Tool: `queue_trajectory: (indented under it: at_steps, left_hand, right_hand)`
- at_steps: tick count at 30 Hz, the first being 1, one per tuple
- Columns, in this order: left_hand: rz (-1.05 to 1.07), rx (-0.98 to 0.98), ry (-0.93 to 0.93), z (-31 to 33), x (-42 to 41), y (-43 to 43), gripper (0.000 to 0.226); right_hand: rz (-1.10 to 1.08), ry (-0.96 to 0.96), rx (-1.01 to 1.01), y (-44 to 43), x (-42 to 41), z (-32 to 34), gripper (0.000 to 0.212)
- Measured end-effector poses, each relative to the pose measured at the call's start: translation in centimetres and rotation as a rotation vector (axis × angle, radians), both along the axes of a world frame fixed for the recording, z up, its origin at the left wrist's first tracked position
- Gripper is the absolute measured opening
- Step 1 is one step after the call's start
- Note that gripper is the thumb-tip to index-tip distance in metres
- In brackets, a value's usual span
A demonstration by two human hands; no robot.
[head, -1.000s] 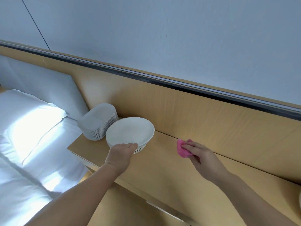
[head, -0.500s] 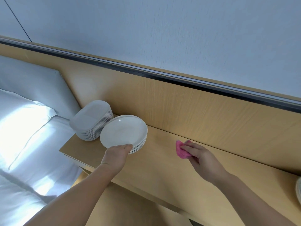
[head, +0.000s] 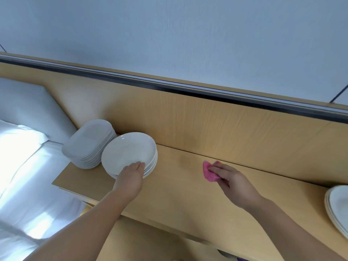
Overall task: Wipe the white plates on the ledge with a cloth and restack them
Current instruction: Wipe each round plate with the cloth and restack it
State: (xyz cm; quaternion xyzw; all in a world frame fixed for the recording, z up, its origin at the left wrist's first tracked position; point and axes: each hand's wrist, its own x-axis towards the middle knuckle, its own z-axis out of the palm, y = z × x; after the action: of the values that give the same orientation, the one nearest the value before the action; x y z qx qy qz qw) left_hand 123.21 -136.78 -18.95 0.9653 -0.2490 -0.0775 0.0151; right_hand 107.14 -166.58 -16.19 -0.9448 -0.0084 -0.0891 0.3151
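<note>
A stack of white round plates (head: 153, 166) stands on the wooden ledge (head: 188, 196) at its left end. The top round plate (head: 130, 149) lies level on that stack. My left hand (head: 130, 178) holds its near rim, fingers flat on top and thumb hidden. A small pink cloth (head: 208, 172) is pinched in my right hand (head: 235, 183), which hovers low over the ledge to the right of the stack, apart from the plates.
A stack of white oblong plates (head: 90, 142) sits just left of the round ones at the ledge's corner. More white plates (head: 339, 206) show at the right edge. A wooden back panel (head: 226, 125) rises behind; a bed with white pillow (head: 18, 146) lies left.
The top round plate, held raised and tilted a second ago, has come down level onto the stack. My right hand with the cloth has stayed in place.
</note>
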Motion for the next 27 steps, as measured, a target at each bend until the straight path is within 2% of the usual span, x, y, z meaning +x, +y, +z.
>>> queue_trajectory:
  at_steps: [4,11,22,27]
  left_hand:
    - [-0.112,-0.127,-0.028,0.8,-1.0,-4.9,0.057]
    - [-0.373,-0.18,0.024,2.3,-4.7,-16.9,0.043]
    - [-0.601,-0.243,0.148,1.0,-14.9,-35.2,0.041]
    - [-0.64,-0.285,0.218,0.1,-19.4,-42.3,0.04]
  right_hand:
    - [-0.061,-0.028,-0.001,-2.1,-1.8,0.1,0.042]
    - [-0.284,-0.062,0.003,-8.4,-8.4,0.5,0.041]
    - [-0.525,-0.043,-0.03,-19.9,-20.1,2.1,0.035]
    - [-0.594,-0.034,-0.01,-24.8,-24.1,1.4,0.039]
